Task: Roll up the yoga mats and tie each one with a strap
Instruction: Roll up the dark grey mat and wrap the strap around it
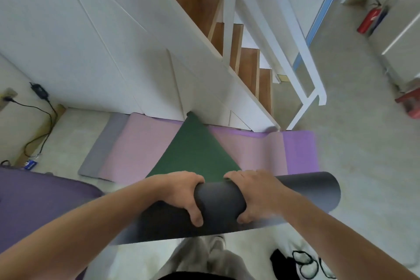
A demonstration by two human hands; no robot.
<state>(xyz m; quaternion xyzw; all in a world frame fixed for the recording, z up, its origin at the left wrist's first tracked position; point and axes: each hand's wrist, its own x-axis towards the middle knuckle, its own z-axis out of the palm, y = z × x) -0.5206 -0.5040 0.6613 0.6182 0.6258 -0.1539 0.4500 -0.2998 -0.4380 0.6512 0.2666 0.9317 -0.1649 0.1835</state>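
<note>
A yoga mat, dark grey outside and green inside, is partly rolled into a thick roll (pixel 219 200) held above the floor. Its unrolled green end (pixel 195 154) hangs forward and down over other mats. My left hand (pixel 181 193) grips the roll left of its middle, fingers over the top and thumb underneath. My right hand (pixel 254 193) grips it just to the right the same way. A pink mat (pixel 136 148) lies flat on the floor beneath, with a violet mat (pixel 300 152) under it at the right. Black straps (pixel 302 263) lie on the floor at the lower right.
A white staircase side with wooden steps (pixel 247 68) rises right behind the mats. A dark purple mat (pixel 41 200) lies at the left. A black cable (pixel 43 125) runs along the left wall. A red fire extinguisher (pixel 369 18) stands at the far right. My legs (pixel 204 257) are below the roll.
</note>
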